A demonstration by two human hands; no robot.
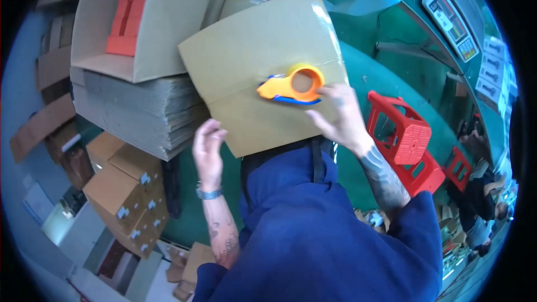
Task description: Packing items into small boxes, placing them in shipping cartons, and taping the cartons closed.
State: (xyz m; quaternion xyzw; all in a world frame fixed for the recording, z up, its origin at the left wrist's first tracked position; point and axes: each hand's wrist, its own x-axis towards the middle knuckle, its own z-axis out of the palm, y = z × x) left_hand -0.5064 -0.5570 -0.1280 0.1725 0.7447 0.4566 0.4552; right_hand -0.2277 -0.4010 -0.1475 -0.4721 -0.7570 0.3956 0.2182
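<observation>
A closed brown cardboard box (251,50) is right in front of me, a seam running across its top and shiny clear tape along its right edge. On top of it lies an orange-yellow tape dispenser (276,88) with blue parts and a roll in its ring. My right hand (340,114) is over the box's right side, next to the dispenser, its thumb spread from its fingers and nothing gripped. Beside the box's near left corner, my left hand (208,154) is raised with loosely bent fingers, holding nothing. Whether either hand touches the box, I cannot tell.
An open carton (162,28) holding red boxes (130,19) rests on stacked flat cardboard (140,109) at left. Taped brown cartons (120,190) stand below it. Red plastic stools (411,142) are at right. A scale (456,19) sits on the far-right table. People (481,201) are beyond.
</observation>
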